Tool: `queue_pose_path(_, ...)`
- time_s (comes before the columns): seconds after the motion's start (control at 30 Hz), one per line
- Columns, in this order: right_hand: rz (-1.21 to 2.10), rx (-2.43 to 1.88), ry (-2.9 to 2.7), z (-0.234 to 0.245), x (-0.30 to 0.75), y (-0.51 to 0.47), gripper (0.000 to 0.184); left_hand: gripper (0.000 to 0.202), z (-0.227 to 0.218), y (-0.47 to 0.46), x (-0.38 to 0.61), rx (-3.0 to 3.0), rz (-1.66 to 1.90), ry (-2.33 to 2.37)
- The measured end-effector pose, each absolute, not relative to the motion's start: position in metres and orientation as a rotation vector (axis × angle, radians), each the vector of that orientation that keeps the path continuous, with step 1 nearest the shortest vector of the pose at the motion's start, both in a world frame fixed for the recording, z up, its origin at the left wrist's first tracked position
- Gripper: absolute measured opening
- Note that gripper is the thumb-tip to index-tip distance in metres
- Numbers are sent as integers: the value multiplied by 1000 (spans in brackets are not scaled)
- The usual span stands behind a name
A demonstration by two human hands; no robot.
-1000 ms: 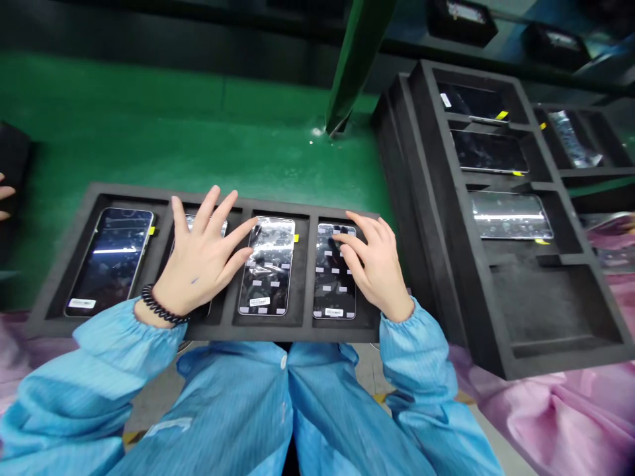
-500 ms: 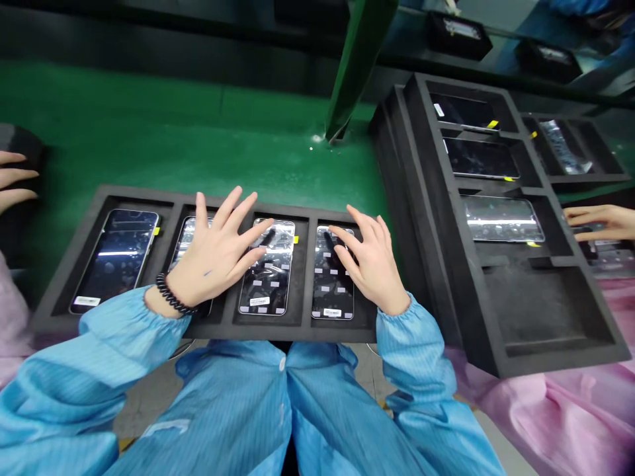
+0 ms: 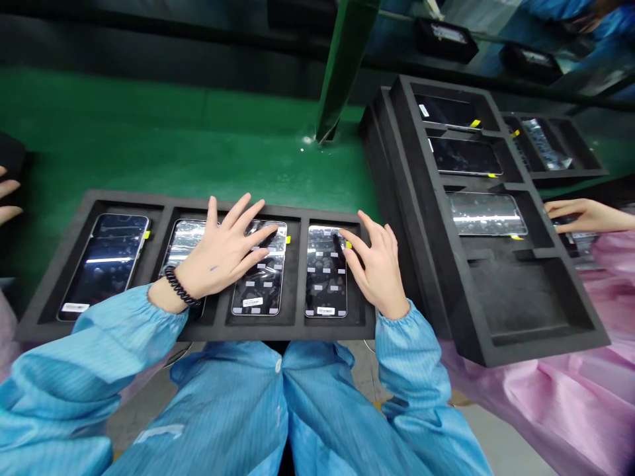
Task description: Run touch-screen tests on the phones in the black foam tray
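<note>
A black foam tray point(image 3: 300, 330) lies in front of me, with a phone-like screen in each compartment. My left hand point(image 3: 223, 254) is spread over the second and third compartments, its fingers outstretched above the third screen point(image 3: 258, 287); I cannot tell whether they touch it. It partly covers the second screen point(image 3: 186, 238). My right hand point(image 3: 377, 268) is open at the right edge of the rightmost screen point(image 3: 325, 277), fingertips near that screen's yellow tab point(image 3: 348, 244). The leftmost screen point(image 3: 106, 258) lies apart from both hands.
To the right, stacked black foam trays point(image 3: 476, 317) hold several screens in the top one. Beyond them sits another tray point(image 3: 570, 173). A co-worker's hand point(image 3: 578, 213) is at far right, another person's fingers point(image 3: 8, 195) at far left. A green post point(image 3: 342, 66) rises from the green bench point(image 3: 238, 152).
My right hand has shifted right across the rightmost screen to its edge, and its yellow tab now shows. My left hand stays spread over the tray. The whole view has shifted slightly.
</note>
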State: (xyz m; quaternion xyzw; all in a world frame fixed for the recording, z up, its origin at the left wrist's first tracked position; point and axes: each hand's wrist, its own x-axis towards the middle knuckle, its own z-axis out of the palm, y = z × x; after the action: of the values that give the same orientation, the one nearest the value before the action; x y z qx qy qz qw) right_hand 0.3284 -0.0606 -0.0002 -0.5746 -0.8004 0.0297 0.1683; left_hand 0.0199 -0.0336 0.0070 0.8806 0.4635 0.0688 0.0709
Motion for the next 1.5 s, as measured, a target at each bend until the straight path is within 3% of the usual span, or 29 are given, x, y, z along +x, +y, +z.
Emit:
queue_pose_path(0.23, 112, -1609, -2358, -1, 320, -56, 38, 49, 15, -59, 3, 2559, 448, 1472)
queue_pose_path(0.97, 114, -1468, -2364, 5, 320, -90, 31, 48, -3, -79, 13, 2611, 250, 1433)
queue_pose_path(1.5, 167, -1345, -2377, 13, 318, -103, 30, 50, 0, -90, -2, 2471, 361, 1587)
